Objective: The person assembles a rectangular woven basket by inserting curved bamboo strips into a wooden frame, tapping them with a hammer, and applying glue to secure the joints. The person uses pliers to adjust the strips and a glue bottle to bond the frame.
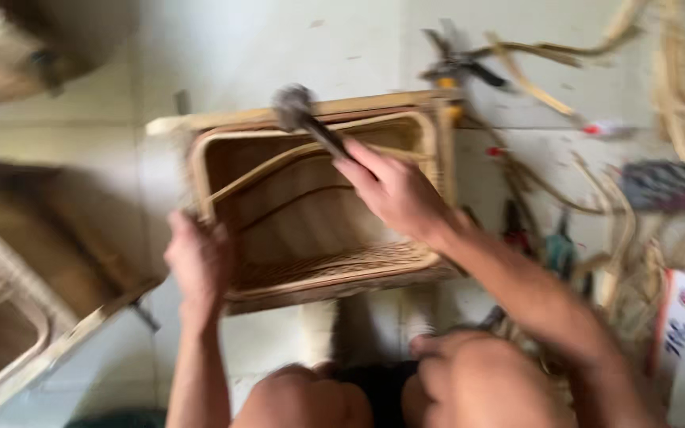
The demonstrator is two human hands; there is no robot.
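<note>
Gripping a dark-headed hammer [304, 115], the right hand [394, 190] worked the largely woven rectangular tan rattan basket [319, 214] that the left hand [198, 261] clamped at its near corner.

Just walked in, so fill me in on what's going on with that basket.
A person sits on the floor with a rectangular woven basket in front of their knees. The left hand grips the basket's near left rim. The right hand holds a hammer, its head up over the far rim. Loose cane strips and hand tools lie to the right. The picture is blurred.
</note>
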